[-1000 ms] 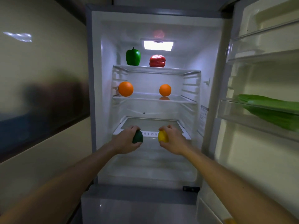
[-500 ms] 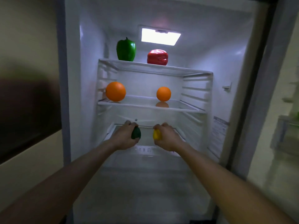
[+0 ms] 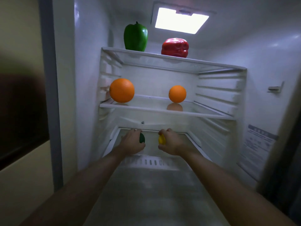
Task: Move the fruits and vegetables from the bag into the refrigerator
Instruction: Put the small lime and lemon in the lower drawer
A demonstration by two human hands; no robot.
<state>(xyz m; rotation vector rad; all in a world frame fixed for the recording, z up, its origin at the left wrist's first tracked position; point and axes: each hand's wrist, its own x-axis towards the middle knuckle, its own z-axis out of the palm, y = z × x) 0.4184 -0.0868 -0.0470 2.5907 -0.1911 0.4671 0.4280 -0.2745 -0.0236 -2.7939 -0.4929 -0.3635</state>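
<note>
Hidden: most of the dark green fruit (image 3: 142,138) and the yellow fruit (image 3: 161,139), each wrapped in fingers; exact kinds not readable.
Cut off: both forearms at the bottom edge; refrigerator (image 3: 91,79) outer frame at left, blurred.
Hard to make out: print on the sticker (image 3: 257,142) on the right inner wall; contact between the held fruits and the lowest shelf (image 3: 151,150) not discernible.
Left hand (image 3: 132,141): curled round the dark green fruit, a smooth rounded sliver showing at the thumb side.
Right hand (image 3: 175,142): curled round the yellow fruit, a glossy, slightly pointed end showing.
Placement: both hands deep inside, over the lowest shelf, near each other but apart.
Top shelf (image 3: 195,66): clear glass with white rim; green bell pepper (image 3: 135,37) upright at left, shiny and lobed; red bell pepper (image 3: 175,48) at right, squat and wrinkled.
Middle shelf (image 3: 195,112): glass, reflective; large orange (image 3: 121,90) at left by the wall, small orange (image 3: 177,94) at right, both round and matte.
Side walls: white plastic, ribbed with horizontal rails.
Ceiling light (image 3: 180,20): rectangular, bright white.
</note>
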